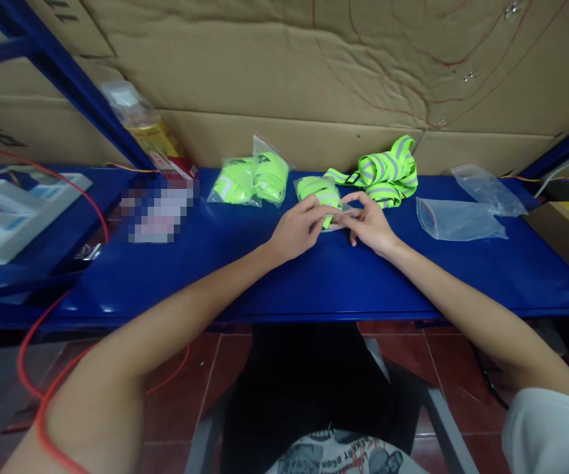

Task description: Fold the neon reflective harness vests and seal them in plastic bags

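Observation:
Both my hands meet over a small clear plastic bag that holds a folded neon-green reflective band. My left hand pinches the bag's near edge with closed fingers. My right hand pinches the same edge from the right, fingers curled. The bag lies on the blue shelf. Just behind my right hand sits a loose heap of neon-green reflective bands. To the left lie two filled bags of green bands.
Empty clear bags lie at the right, with another behind them. A cardboard box stands at the far right. A bagged yellow item leans at the back left. Cardboard lines the back wall. A red cable hangs at the left.

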Action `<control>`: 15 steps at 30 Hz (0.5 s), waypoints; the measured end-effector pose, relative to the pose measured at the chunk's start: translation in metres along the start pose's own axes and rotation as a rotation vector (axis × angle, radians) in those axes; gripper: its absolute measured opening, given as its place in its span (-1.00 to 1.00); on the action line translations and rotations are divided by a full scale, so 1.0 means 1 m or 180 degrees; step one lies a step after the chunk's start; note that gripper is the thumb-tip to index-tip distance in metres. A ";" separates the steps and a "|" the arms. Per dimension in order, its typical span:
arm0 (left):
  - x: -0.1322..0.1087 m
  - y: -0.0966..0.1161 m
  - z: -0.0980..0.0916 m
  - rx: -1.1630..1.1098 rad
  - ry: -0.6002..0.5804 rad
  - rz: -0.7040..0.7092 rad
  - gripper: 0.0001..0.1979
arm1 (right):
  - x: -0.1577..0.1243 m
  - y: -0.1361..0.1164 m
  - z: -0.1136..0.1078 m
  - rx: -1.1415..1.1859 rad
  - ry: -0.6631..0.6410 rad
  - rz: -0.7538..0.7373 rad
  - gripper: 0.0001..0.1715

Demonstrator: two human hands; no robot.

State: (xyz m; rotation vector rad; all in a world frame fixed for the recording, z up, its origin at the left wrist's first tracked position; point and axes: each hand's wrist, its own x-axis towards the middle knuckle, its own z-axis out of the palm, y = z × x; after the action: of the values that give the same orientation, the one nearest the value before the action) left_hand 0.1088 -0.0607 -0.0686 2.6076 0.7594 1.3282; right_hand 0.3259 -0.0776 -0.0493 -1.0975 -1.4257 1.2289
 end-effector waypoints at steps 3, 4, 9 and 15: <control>0.000 -0.001 0.000 0.0076 0.0046 -0.0018 -0.69 | 0.000 0.002 -0.001 -0.0045 -0.0043 0.0053 -0.33; 0.000 -0.001 0.000 0.0110 0.0051 -0.0047 -0.69 | 0.000 0.003 -0.001 -0.0074 -0.0068 0.0053 -0.35; 0.001 -0.001 -0.001 0.0037 0.0047 -0.0089 -0.74 | 0.001 0.006 0.000 -0.0170 -0.0167 -0.0207 -0.45; 0.002 -0.012 -0.005 -0.0127 0.0196 -0.0036 -0.66 | -0.001 -0.002 -0.008 -0.1317 -0.0046 -0.0532 -0.75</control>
State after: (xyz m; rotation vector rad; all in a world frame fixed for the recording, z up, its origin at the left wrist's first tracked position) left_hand 0.1009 -0.0496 -0.0679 2.5387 0.7473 1.4114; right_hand 0.3339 -0.0777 -0.0471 -1.2125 -1.7946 0.8445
